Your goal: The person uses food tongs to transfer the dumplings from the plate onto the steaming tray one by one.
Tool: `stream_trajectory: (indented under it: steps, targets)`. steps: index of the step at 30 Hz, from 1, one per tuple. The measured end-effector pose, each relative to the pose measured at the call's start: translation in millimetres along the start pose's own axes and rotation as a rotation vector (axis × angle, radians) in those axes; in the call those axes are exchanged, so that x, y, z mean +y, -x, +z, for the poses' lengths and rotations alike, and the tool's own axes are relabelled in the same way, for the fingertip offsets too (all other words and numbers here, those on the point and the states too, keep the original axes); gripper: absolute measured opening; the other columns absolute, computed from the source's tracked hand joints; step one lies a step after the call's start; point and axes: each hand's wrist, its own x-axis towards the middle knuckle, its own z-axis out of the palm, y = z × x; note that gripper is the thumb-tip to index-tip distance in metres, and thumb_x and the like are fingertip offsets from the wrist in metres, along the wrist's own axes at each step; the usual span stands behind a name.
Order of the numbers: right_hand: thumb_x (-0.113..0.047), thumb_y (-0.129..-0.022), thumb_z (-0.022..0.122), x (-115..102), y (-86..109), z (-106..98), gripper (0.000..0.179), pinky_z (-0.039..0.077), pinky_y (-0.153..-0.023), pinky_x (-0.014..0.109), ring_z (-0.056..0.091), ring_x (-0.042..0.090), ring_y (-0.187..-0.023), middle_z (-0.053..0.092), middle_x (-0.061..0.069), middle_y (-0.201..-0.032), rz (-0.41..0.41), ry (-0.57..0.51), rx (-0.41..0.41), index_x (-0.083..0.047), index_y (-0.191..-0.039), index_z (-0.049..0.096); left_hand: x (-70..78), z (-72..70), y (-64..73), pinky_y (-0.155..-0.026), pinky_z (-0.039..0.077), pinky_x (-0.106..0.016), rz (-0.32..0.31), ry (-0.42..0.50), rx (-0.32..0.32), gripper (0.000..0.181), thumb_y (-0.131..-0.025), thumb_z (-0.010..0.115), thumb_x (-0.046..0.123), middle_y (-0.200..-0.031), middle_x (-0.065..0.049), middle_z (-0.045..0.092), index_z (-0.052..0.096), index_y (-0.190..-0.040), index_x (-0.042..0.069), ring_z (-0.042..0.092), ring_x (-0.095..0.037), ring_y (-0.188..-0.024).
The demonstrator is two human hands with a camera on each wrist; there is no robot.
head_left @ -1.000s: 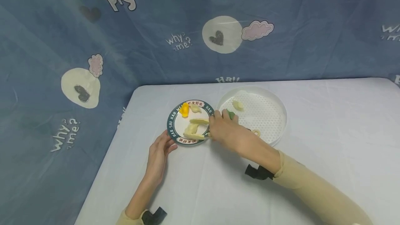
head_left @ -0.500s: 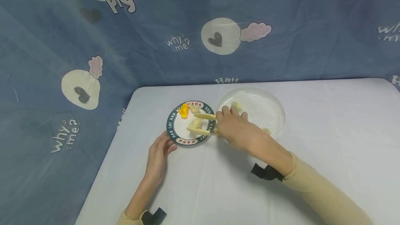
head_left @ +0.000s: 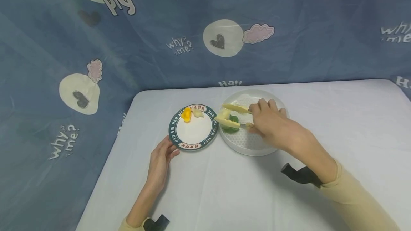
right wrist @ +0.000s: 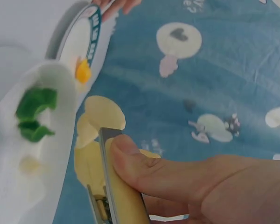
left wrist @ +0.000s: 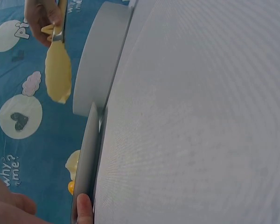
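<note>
My right hand (head_left: pixel 273 126) grips a pair of tongs (head_left: pixel 245 126) with pale yellow tips, above the round white tray (head_left: pixel 247 151). Between the tips is a pale yellow piece (head_left: pixel 224 113), its kind unclear. Beneath them a green leafy-looking piece (head_left: pixel 233 119) lies in the tray. With its fingers at the left rim, my left hand (head_left: pixel 158 161) holds a plate (head_left: pixel 192 131) with a dark green lettered border; one fingertip (left wrist: pixel 85 205) lies against its outer side. On the plate are an orange-yellow piece (head_left: pixel 187 114) and a small pale piece (head_left: pixel 197 113).
The tray stands just right of the plate, almost touching it. A white cloth (head_left: pixel 231 188) covers the table, and a blue printed curtain (head_left: pixel 160 13) hangs behind its far edge. In the right wrist view a blurred pale piece (right wrist: pixel 30 164) sits in the tray.
My right hand has carried the tongs and the pale yellow piece right, off the plate and over the tray. The green piece, hidden half a second ago, shows again. My left hand stays at the plate.
</note>
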Motion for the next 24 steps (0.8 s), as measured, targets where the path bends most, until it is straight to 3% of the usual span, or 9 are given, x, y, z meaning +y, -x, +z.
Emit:
stream_trajectory:
  steps: [12,24]
  targets:
    - [-0.023,-0.103,0.073,43.9,29.9,13.3,0.046,0.027,-0.067,0.035,0.042,0.035,-0.095,0.052,0.017,-0.106,0.057,0.015,0.021,0.008,-0.131,0.052,0.8,-0.5,0.3,-0.101,0.057,-0.007,0.009,-0.004,-0.001,0.059,-0.118,0.033,0.036,-0.157,-0.013,0.053,0.029,-0.169,0.006,0.058,-0.024,-0.142]
    - [-0.024,-0.101,0.076,54.3,27.2,26.6,0.066,0.032,-0.066,0.035,0.044,0.036,-0.096,0.056,0.021,-0.109,0.105,0.017,-0.034,0.017,-0.143,0.047,0.8,0.3,0.9,-0.101,0.057,-0.007,0.008,-0.011,0.009,0.059,-0.118,0.033,0.036,-0.156,-0.013,0.054,0.029,-0.169,0.005,0.059,-0.024,-0.141]
